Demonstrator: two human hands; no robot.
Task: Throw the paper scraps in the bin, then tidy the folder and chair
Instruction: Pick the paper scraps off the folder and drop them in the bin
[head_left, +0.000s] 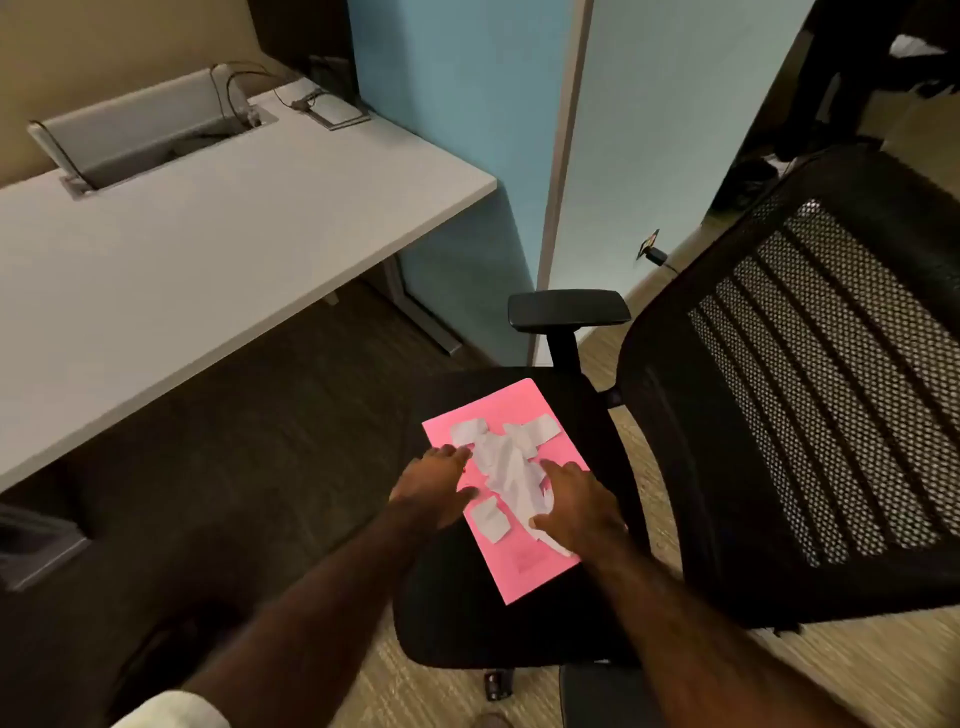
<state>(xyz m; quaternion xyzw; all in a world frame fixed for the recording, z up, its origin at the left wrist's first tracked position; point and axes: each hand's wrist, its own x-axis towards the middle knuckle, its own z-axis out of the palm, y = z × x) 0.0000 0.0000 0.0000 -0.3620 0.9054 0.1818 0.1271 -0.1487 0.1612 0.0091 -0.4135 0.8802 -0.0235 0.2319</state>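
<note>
A pale grey desk (197, 249) fills the view from nine to eleven o'clock, with an open cable tray (150, 135) and trailing wires at its back edge against a beige wall (104, 41). Light blue partition panels (467, 130) rise at twelve to one o'clock. Dark carpet (234, 467) lies under the desk, and lighter wood-look flooring (857, 675) shows at five o'clock.

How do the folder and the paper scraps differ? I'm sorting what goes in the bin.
The folder is pink, flat and one whole sheet; the paper scraps are white, crumpled and in several small pieces. The folder lies on the chair seat; the scraps lie on the folder. Both are thin paper-like things.
</note>
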